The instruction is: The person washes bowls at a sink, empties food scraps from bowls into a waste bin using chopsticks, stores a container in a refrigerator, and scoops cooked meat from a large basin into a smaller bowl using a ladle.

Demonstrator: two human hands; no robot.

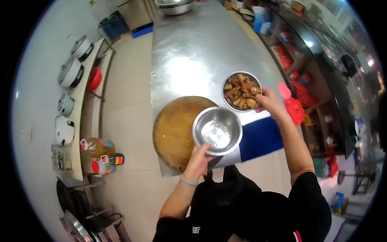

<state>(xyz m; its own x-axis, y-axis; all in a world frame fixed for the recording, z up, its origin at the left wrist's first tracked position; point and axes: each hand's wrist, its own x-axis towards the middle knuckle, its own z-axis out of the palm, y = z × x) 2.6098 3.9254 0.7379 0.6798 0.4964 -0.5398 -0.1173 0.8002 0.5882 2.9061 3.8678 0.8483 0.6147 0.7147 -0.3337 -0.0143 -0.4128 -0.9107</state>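
Observation:
My left hand [196, 162] grips the near rim of an empty steel bowl [217, 130], thumb over the edge. The bowl is tipped a little toward me and overlaps the right side of a round wooden chopping board [173, 133]. With my right hand [267, 101] I hold the right rim of a second steel bowl [224, 95], which is filled with brown, glossy chunks of cooked food [242, 92]. Whether this second bowl rests on the steel table or is slightly raised, I cannot tell. A folded dark blue cloth [261, 138] lies at the table's near right corner.
Stacked steel basins [175, 8] stand at the far end of the steel table [193, 44]. Rice cookers [69, 71] line a shelf on the left, with an oil jug [96, 147] and sauce bottles on the floor beside it. A dark counter [318, 56] runs along the right.

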